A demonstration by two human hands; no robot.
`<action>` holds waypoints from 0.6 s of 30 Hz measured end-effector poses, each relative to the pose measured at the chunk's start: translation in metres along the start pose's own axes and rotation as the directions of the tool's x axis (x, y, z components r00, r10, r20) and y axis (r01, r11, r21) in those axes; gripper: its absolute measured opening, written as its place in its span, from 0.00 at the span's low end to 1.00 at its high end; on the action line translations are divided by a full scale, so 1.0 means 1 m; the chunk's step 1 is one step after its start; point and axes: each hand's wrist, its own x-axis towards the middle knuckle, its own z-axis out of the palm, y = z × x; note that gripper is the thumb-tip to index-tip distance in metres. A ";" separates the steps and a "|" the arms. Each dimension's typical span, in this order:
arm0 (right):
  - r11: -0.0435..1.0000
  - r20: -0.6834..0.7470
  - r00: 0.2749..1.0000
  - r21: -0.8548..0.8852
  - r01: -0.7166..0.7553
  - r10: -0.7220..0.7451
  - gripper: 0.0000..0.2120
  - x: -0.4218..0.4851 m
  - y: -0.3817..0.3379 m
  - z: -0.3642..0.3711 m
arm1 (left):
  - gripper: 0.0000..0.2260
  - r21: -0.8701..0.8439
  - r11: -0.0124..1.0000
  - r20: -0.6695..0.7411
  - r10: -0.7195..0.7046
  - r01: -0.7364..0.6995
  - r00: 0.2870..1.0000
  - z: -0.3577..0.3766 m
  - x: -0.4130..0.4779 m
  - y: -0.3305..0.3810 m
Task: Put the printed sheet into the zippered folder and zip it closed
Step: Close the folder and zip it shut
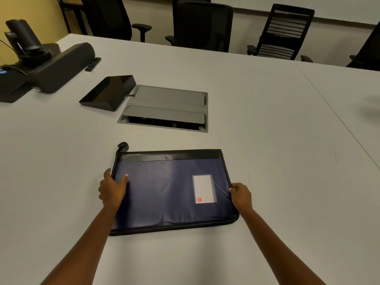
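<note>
While flat, zippered folder [164, 192] between left hand [112, 191] and right hand [241, 196].

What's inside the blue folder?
Cannot tell: the folder lies flat, its cover hiding the inside. No sheet shows. The left hand and right hand grip its side edges.

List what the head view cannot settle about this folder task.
1. Printed sheet: unseen in the head view; the folder cover would hide it if inside.
2. Label card, head view: writing too small to read.
3. Grey shape, head view: blurred, cut off by the right edge.
</note>
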 end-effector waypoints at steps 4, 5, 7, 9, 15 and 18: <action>0.997 -0.012 0.999 -0.075 0.030 -0.031 0.12 0.014 -0.014 -0.012 | 0.24 -0.067 0.997 -0.038 -0.036 0.034 0.999 0.007 -0.012 0.001; 0.994 -0.016 0.999 -0.101 0.045 -0.046 0.12 0.020 -0.019 -0.017 | 0.23 -0.066 0.997 -0.046 -0.047 0.044 0.998 0.010 -0.016 0.002; 0.985 -0.025 0.996 -0.152 0.082 -0.087 0.12 0.033 -0.031 -0.027 | 0.22 -0.057 0.997 -0.060 -0.059 0.056 0.996 0.017 -0.023 0.006; 0.968 -0.012 0.992 -0.223 0.116 -0.122 0.11 0.046 -0.043 -0.037 | 0.21 -0.058 0.996 -0.063 -0.075 0.071 0.995 0.025 -0.031 0.015; 0.917 0.106 0.991 -0.381 0.119 -0.085 0.14 0.075 -0.060 -0.049 | 0.21 -0.052 0.984 -0.009 -0.168 0.167 0.986 0.051 -0.058 0.041; 0.903 0.152 0.988 -0.421 0.090 -0.028 0.18 0.078 -0.056 -0.053 | 0.22 -0.043 0.980 0.027 -0.192 0.193 0.981 0.061 -0.069 0.041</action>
